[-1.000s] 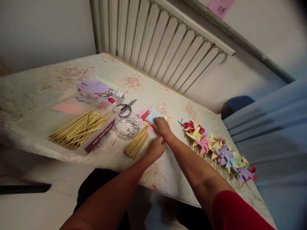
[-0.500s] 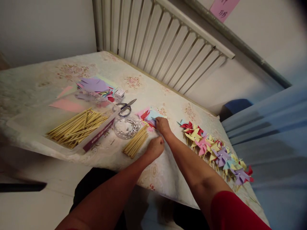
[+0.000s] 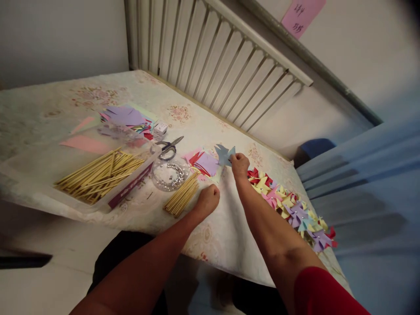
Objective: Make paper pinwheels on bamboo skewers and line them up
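A person's bare right hand [image 3: 240, 165] is pinching a notched sheet of pale-blue paper [image 3: 223, 155] by one edge above a floral-patterned tablecloth [image 3: 177, 113], while the left hand [image 3: 210, 199], well apart from it, is curling into a loose fist near the table's front edge; whether its fingers are gripping anything, one cannot tell. Just beyond the left hand, a stack of red, pink and lilac cut paper [image 3: 208, 163] is lying beside a bundle of slim tan sticks [image 3: 181, 194]. Left of the bundle, a round, clear plastic dish [image 3: 157, 186] is holding small, shiny silver pieces [image 3: 179, 175], and open dark-handled metal scissors [image 3: 170, 148] are resting behind it. Farther left, a long, translucent plastic bin [image 3: 103, 205] is holding many loose tan sticks [image 3: 101, 175]; its purple label [image 3: 129, 186] is showing pale lettering too blurred to read. Behind it, a small white box [image 3: 159, 129] with illegible print is sitting against a pile of multicoloured paper [image 3: 126, 116]. On the right, a row of multicoloured paper pinwheels [image 3: 297, 212] is lying past the forearm. Above a pale radiator [image 3: 197, 57], a pink paper note [image 3: 303, 17] is bearing two dark handwritten lines, not surely legible.
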Available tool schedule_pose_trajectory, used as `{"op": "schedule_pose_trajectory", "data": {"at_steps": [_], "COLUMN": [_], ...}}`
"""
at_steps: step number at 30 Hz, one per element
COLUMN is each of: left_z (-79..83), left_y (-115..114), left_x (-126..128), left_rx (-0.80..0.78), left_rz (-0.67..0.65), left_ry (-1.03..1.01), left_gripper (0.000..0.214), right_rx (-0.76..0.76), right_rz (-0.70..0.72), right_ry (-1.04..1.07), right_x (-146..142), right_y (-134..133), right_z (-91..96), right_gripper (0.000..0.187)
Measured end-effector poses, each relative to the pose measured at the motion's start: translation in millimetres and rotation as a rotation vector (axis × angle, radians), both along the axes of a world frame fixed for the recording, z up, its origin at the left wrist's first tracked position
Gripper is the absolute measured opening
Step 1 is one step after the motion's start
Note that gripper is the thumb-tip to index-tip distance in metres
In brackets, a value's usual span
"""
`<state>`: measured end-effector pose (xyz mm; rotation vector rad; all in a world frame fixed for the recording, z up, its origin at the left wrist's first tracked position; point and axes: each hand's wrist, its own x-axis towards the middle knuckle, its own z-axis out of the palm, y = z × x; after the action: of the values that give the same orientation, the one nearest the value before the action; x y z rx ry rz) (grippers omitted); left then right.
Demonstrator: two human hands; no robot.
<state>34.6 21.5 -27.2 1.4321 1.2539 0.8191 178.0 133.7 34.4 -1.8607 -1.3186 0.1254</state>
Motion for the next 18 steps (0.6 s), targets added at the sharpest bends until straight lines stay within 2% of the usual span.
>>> {"op": "schedule_pose_trajectory", "data": {"at_steps": [3, 7, 9, 14, 18], "left_z": [2.6, 4.9, 5.4, 13.0, 20.4], "left_y": [2, 8, 12, 12, 8], "left_x": [-1, -6, -9, -13, -14], "left_rx": [-0.159, -0.170, -0.181, -0.261, -0.300], "left_rz": [0.047, 0.202, 0.211, -0.010, -0.109], "left_ry": [-0.248, -0.528, -0.666, -0.994, -1.124], "left_gripper": [0.004, 0.030, 0.037, 0.034, 0.040], "right_rx": [0.060, 0.064, 0.022, -0.108, -0.167], "right_rz": [0.069, 0.171, 0.211, 0.303, 0.339], "right_ry": [0.219, 0.407, 0.462, 0.570, 0.621], "right_x": [9, 15, 16, 10, -2], "right_y": [-14, -42, -56, -86, -101], "right_z": [11.6, 25.6, 30.7, 32.8, 26.1], "right_gripper": [0.014, 0.018, 0.021, 0.027, 0.029]}}
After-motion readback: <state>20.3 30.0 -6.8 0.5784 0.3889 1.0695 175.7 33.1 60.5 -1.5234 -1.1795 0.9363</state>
